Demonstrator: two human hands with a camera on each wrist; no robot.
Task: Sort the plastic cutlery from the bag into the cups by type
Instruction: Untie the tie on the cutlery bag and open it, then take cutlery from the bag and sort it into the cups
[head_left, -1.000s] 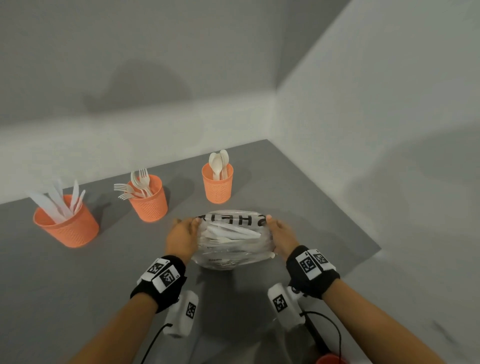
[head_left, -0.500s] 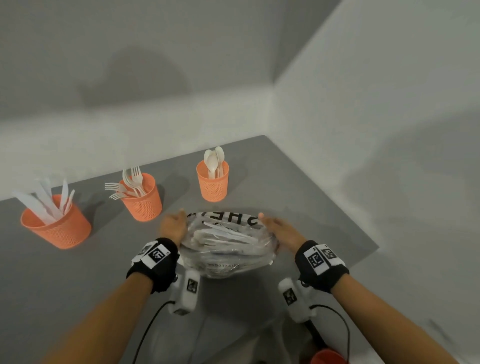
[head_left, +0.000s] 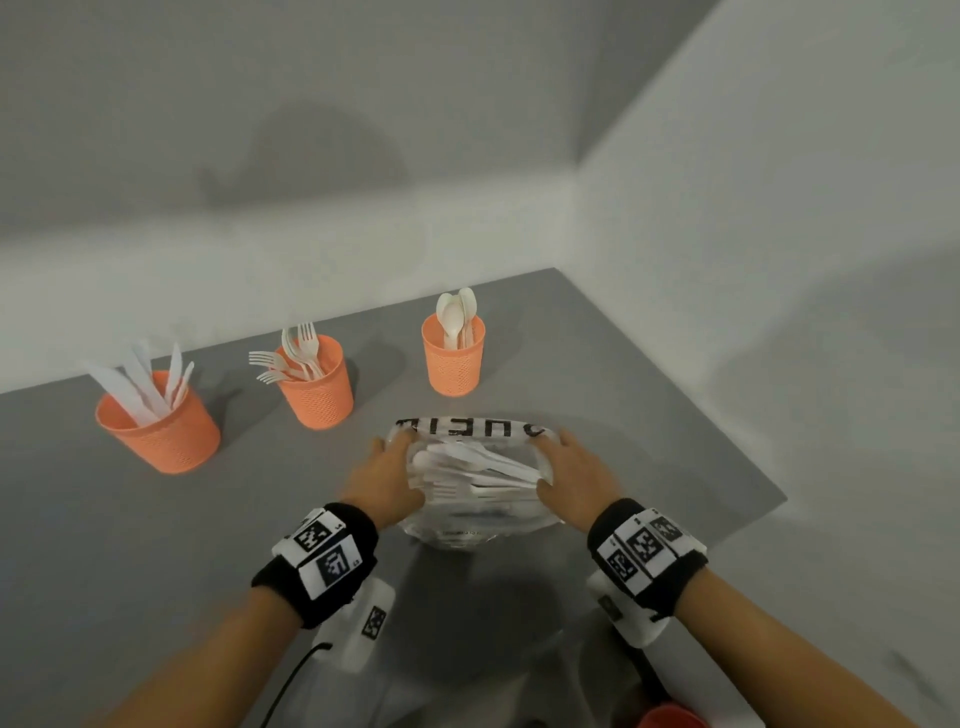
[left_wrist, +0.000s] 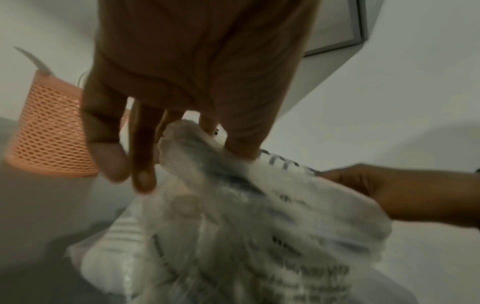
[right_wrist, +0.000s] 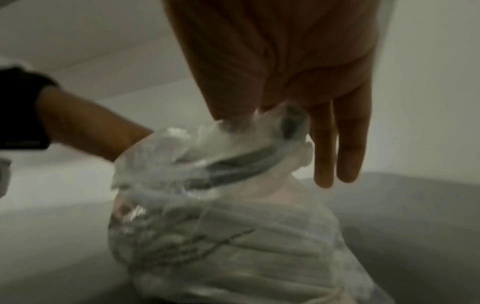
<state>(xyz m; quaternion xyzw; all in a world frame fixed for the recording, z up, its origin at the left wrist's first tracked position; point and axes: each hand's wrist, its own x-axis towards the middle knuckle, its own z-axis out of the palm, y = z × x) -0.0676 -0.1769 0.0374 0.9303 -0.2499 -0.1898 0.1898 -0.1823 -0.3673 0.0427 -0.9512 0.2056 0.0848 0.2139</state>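
Note:
A clear plastic bag (head_left: 470, 519) with black lettering lies on the grey table (head_left: 156, 545), with white cutlery (head_left: 478, 467) showing inside it. My left hand (head_left: 387, 475) holds its left rim and my right hand (head_left: 571, 470) its right rim. In the left wrist view the left hand (left_wrist: 221, 139) pinches the bag (left_wrist: 259, 236) between thumb and a finger. In the right wrist view the right hand (right_wrist: 272, 111) pinches the bag (right_wrist: 221, 236) likewise, its other fingers (right_wrist: 337, 144) hanging straight. Behind stand three orange mesh cups: knives (head_left: 161, 431), forks (head_left: 319, 389), spoons (head_left: 453, 364).
White walls meet in a corner behind the table. The table's right edge (head_left: 727, 447) runs close to the right hand. A red object (head_left: 670, 717) peeks in at the bottom. An orange cup (left_wrist: 49, 131) is just left of my left hand.
Both hands have stayed on the bag's two sides and shifted a little along its rim. The bag now lies flatter and wider between them. The cups have not moved.

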